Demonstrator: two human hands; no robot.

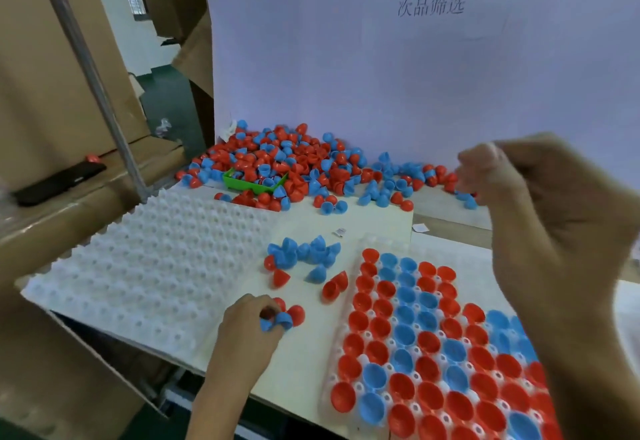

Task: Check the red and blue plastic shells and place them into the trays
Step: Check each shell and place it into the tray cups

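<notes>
1. Two hands work over the table (298, 363): the left hand (247, 328) has its fingers curled around a blue shell (275, 321), with red shells touching it.
2. The right hand (540, 204) is raised and blurred, fingers curled; whether they hold anything I cannot tell.
3. The tray (349, 315) on the right holds red and blue shells, open side up.
4. The white tray (149, 266) on the left is unfilled.
5. A green bin (239, 183) sits in the shell pile (294, 162).

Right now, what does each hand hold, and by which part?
The left hand pinches a blue plastic half-shell by its rim. The right hand is raised and blurred; a hold cannot be told.
</notes>
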